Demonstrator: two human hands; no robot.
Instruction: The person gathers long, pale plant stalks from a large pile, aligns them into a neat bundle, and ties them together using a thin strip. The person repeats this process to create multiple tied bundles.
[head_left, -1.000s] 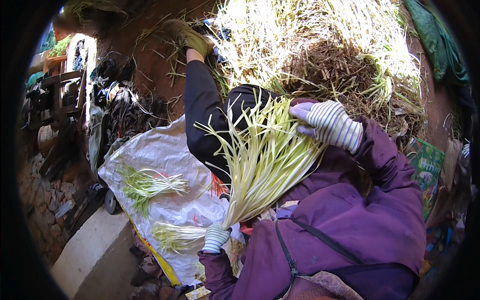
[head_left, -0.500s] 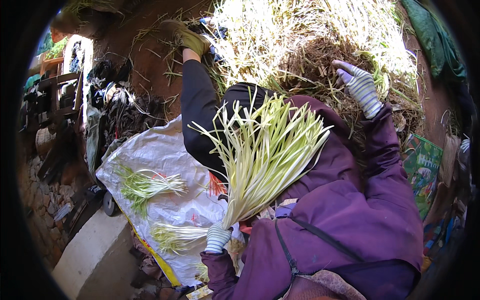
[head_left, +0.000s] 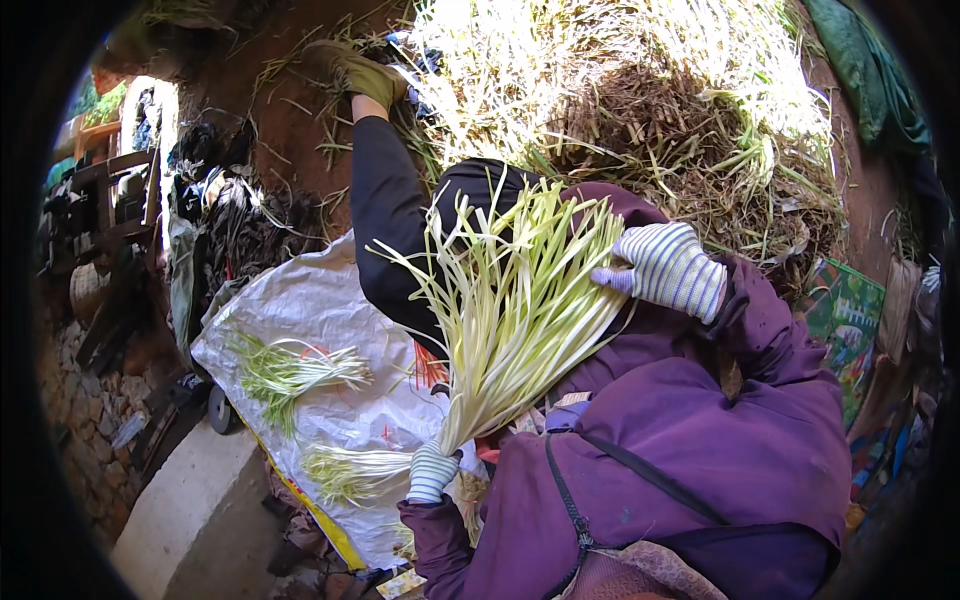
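My left hand (head_left: pixel 432 472), in a striped glove, is closed round the white lower ends of a large bunch of chives (head_left: pixel 525 310). The pale green leaves fan out up and to the right over my lap. My right hand (head_left: pixel 675 268), gloved the same way, is at the right edge of the leaf tips, with fingers and thumb closed on some leaves. Two smaller chive bundles, one upper (head_left: pixel 305 370) and one lower (head_left: pixel 355 470), lie on a white woven sack (head_left: pixel 270 310) at my left. The upper one has a red tie.
Loose red ties (head_left: pixel 430 368) lie beside my leg. A big heap of dry and discarded leaves (head_left: pixel 650 110) spreads ahead. A concrete block (head_left: pixel 190 505) stands at lower left, near dark rags (head_left: pixel 255 220). Green cloth (head_left: pixel 865 75) hangs at far right.
My right hand has come from above the leaf heap, down and left, to the right edge of the bunch. My left hand keeps its hold.
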